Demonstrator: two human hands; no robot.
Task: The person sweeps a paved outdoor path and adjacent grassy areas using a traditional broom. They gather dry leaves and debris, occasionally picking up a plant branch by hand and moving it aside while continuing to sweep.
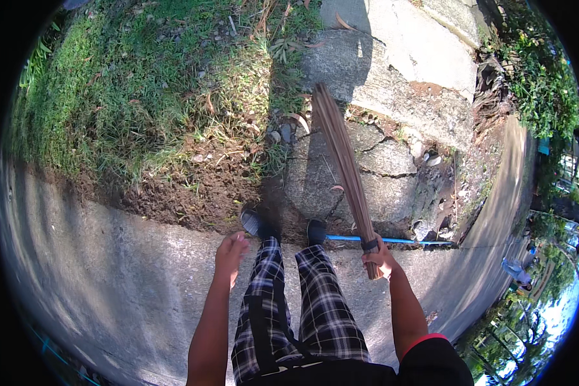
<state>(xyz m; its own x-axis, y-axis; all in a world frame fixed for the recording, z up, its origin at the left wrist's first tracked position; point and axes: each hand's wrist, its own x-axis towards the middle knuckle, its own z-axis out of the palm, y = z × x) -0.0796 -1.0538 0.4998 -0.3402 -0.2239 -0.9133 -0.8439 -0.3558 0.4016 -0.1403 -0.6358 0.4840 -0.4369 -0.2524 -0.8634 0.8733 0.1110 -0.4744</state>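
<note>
My right hand [381,258] is wrapped around the bound end of a stick broom [344,161], a long bundle of thin brown sticks with a dark band near the grip. The broom slants up and left from my hand, its free end above the cracked concrete path [386,154]. My left hand [230,254] hangs beside my left leg, fingers loosely bent and nothing visible in it. Below it is the grey pavement [141,257]. My shoes stand where the pavement meets bare soil [199,193].
Grass [128,96] with scattered dry leaves covers the ground ahead on the left. A blue pipe [392,240] runs along the pavement edge at my right foot. Broken slabs and loose stones lie ahead right. Green shrubs [547,90] and a person [516,271] show farther right.
</note>
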